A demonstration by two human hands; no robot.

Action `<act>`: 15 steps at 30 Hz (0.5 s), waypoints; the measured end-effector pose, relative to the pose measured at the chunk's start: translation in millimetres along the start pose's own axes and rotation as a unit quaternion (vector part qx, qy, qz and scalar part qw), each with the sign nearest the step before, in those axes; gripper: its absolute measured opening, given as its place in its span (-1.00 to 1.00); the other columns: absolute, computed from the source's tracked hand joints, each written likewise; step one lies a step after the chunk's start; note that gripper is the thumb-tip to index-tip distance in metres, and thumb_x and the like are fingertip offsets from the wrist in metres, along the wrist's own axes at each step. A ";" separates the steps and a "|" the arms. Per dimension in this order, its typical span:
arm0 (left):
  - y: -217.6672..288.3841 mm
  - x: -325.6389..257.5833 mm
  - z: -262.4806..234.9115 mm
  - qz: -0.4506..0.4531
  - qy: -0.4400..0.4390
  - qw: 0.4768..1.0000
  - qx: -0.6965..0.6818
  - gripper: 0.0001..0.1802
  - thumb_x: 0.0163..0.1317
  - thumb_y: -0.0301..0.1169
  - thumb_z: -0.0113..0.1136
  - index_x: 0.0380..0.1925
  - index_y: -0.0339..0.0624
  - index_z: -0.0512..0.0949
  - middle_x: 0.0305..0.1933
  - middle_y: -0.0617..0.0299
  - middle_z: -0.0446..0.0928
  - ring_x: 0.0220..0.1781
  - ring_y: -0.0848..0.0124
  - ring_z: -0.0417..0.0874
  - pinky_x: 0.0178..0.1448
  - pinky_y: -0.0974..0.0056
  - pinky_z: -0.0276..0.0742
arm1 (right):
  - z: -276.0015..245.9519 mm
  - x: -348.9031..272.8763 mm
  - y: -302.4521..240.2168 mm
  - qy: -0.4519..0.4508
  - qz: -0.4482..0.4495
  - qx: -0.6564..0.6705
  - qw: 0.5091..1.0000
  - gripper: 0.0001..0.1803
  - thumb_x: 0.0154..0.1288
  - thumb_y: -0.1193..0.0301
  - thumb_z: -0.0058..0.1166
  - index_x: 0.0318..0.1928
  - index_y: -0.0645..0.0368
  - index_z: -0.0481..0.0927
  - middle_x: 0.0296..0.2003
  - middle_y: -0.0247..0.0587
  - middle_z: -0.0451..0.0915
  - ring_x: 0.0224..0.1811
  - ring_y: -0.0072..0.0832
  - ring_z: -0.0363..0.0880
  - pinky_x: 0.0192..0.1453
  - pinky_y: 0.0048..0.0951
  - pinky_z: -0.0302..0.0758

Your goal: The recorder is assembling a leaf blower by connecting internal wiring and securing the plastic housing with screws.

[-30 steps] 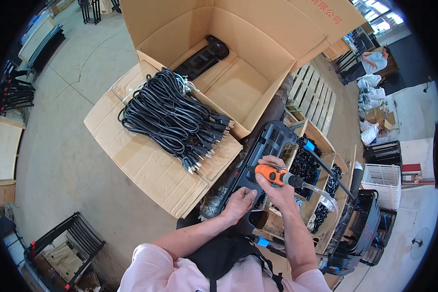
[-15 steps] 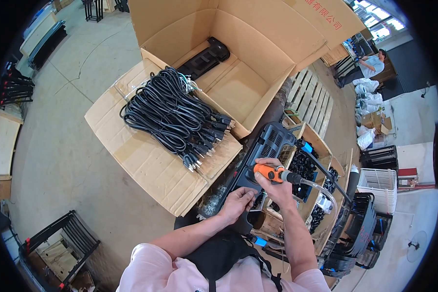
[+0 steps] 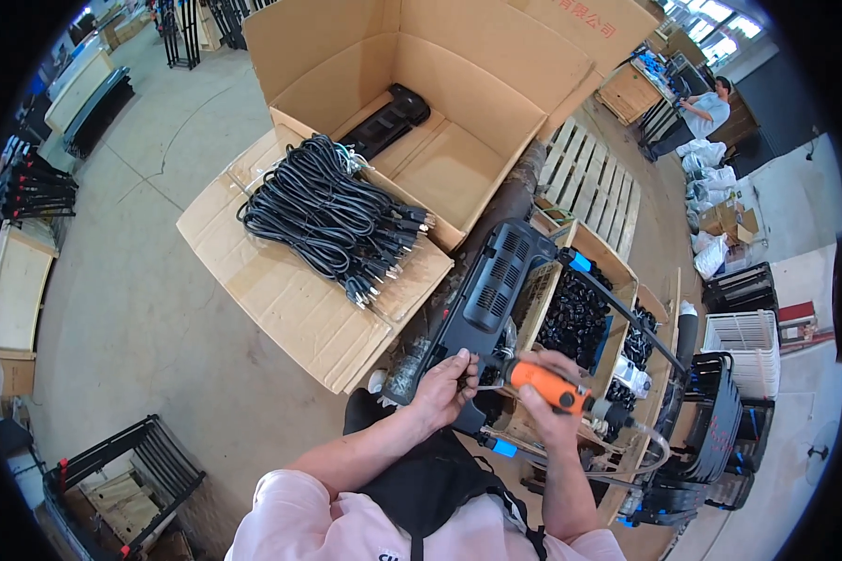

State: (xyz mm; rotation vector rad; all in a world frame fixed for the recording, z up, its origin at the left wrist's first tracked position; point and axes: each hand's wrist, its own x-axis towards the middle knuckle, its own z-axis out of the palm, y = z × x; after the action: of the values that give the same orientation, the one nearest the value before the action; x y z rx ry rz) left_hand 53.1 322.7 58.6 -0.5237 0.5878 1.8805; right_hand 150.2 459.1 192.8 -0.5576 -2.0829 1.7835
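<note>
Screwdriver (image 3: 544, 385) meets the black housing (image 3: 482, 299), tip now down at its near end.
Right hand (image 3: 554, 411) stays clenched round the orange grip, a shade lower than a second ago; left hand (image 3: 442, 388) still grasps the housing's edge (it rests across a wooden crate (image 3: 617, 280)), so fastening looks underway.
</note>
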 end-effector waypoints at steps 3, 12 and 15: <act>-21.3 -13.5 -1.1 -0.023 0.017 0.999 -0.030 -0.71 0.63 -0.11 0.11 -0.08 -0.09 0.61 -0.36 0.41 0.53 -0.42 0.54 0.51 -0.36 0.42 0.52 | -11.0 -44.3 4.0 0.008 -0.004 0.032 0.999 -0.42 0.28 0.60 0.33 0.29 0.26 0.44 0.18 0.07 0.67 0.28 -0.21 0.65 0.44 -0.16 0.54; -106.7 -56.4 -11.3 -0.049 0.028 0.998 -0.028 -0.72 0.64 -0.12 0.10 -0.04 -0.08 0.59 -0.33 0.39 0.52 -0.33 0.49 0.56 -0.30 0.40 0.55 | -58.2 -137.4 24.1 0.011 -0.018 0.022 1.000 -0.41 0.28 0.60 0.33 0.30 0.25 0.44 0.21 0.07 0.64 0.31 -0.20 0.63 0.47 -0.13 0.52; -129.3 -73.7 -22.0 -0.052 0.044 0.998 -0.016 -0.71 0.65 -0.12 0.08 -0.02 -0.08 0.61 -0.33 0.41 0.53 -0.32 0.50 0.56 -0.28 0.40 0.55 | -64.8 -164.0 35.7 0.003 -0.028 0.058 0.998 -0.44 0.29 0.61 0.31 0.27 0.24 0.46 0.21 0.04 0.64 0.31 -0.21 0.62 0.47 -0.15 0.52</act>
State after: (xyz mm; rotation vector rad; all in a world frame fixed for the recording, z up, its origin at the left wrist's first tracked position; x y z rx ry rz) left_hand 201.5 299.1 65.4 -0.6488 0.5768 1.7783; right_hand 326.8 436.8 166.7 -0.4674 -1.9547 1.8541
